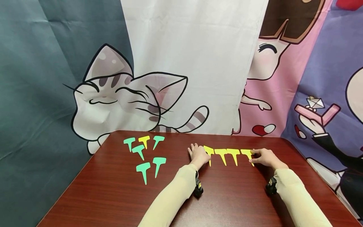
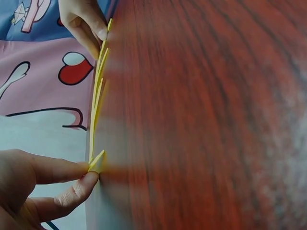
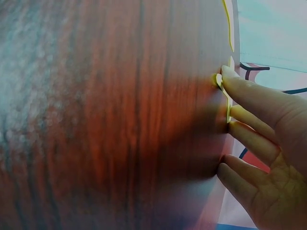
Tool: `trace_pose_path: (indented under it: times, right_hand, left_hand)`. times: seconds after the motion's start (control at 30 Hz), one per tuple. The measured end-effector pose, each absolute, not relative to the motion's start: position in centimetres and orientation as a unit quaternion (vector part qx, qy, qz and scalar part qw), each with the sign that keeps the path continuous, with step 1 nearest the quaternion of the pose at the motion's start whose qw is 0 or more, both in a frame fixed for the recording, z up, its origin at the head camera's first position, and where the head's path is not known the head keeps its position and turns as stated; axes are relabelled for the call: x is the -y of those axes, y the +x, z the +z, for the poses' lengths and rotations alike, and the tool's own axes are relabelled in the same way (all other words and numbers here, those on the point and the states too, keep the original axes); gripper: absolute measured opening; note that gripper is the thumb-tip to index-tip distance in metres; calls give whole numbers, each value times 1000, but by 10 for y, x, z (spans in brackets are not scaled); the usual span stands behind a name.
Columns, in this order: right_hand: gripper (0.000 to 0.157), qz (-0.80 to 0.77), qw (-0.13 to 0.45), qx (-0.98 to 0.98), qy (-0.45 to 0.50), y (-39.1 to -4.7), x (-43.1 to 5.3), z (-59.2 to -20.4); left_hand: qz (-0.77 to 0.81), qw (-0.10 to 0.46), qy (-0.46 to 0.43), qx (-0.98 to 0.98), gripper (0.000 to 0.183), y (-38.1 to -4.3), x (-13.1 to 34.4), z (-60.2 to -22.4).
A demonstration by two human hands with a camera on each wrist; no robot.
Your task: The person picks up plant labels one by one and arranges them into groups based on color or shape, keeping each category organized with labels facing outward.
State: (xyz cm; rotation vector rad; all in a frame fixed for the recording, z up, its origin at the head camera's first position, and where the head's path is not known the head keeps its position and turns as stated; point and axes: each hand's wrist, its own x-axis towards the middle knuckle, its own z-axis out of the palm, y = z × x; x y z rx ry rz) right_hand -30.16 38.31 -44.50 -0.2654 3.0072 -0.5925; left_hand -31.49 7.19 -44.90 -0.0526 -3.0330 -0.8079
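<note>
Several yellow T-shaped plant labels lie in a row on the table, stems toward the front. My left hand (image 1: 199,156) pinches the leftmost yellow label (image 1: 209,150) between thumb and finger; in the left wrist view that label (image 2: 97,160) tilts up off the wood. At the other end of the row, my right hand (image 1: 266,158) holds the rightmost yellow label (image 1: 246,152), thumb near its stem and fingers at its head. The right wrist view shows this label (image 3: 227,103) between thumb and fingers. Two middle labels, one a yellow label (image 1: 233,152), lie flat between the hands.
On the left of the dark red wooden table (image 1: 227,195) lie several green T-shaped labels, among them a green label (image 1: 143,167), with one yellow label (image 1: 144,138) at the back. A cartoon-printed cloth (image 1: 193,63) hangs behind the table's far edge.
</note>
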Motion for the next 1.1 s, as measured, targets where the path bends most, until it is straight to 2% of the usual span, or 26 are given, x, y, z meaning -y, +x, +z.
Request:
trace_pose_path:
  times: [0.33,1.1]
  right_hand:
    - [71,-186,29,-978,-89,-301,-382,-444]
    - [70,-185,31,-978,-91,-301,-381,-444]
  left_hand:
    - [-270,-10,-21,963,16,-313,-72,-447]
    - [-247,13,-45,968,25,-312,-62,-446]
